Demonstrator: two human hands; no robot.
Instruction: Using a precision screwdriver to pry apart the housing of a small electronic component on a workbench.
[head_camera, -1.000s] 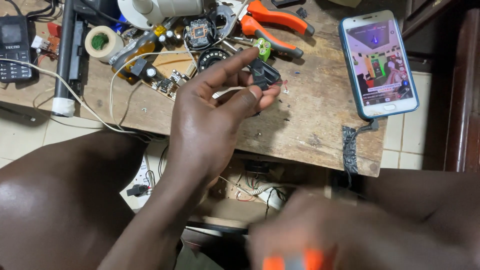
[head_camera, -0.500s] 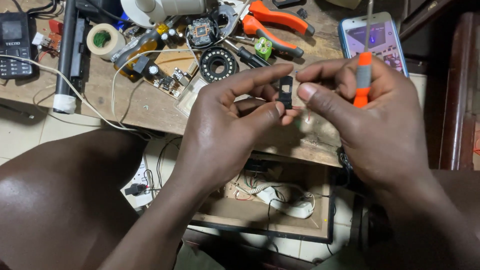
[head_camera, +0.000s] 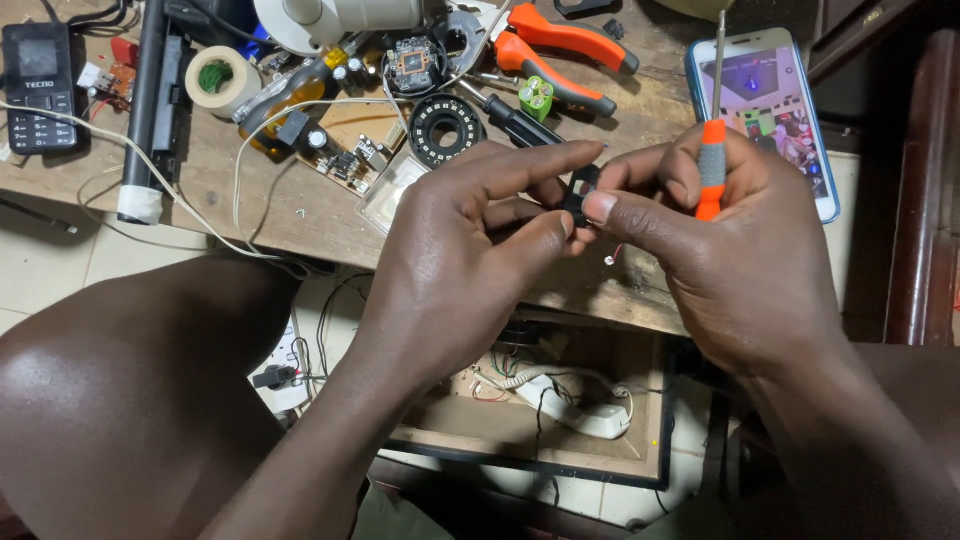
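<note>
While we pinch the small black part (head_camera: 578, 192) between the thumb and forefinger of our left hand (head_camera: 470, 250), our right hand (head_camera: 720, 240) meets it from the 3 o'clock side, its forefinger tip touching the part's edge. That right hand is also clenched on an orange-handled screwdriver (head_camera: 712, 150), whose metal shaft points up toward 12 o'clock, away from the part. The part sits above the near edge of the wooden workbench (head_camera: 290, 200), with a thin wire lead hanging from it toward 5 o'clock. At 10 o'clock from it lies a black LED ring (head_camera: 440, 125); orange-handled pliers (head_camera: 565, 55) rest at 12 o'clock, and a smartphone (head_camera: 765, 110) at 2 o'clock. We judge this a positioning step: both hands steady and turn the part. Next, the screwdriver would need swinging round so its tip meets the part while the left-hand pinch stays firm.
</note>
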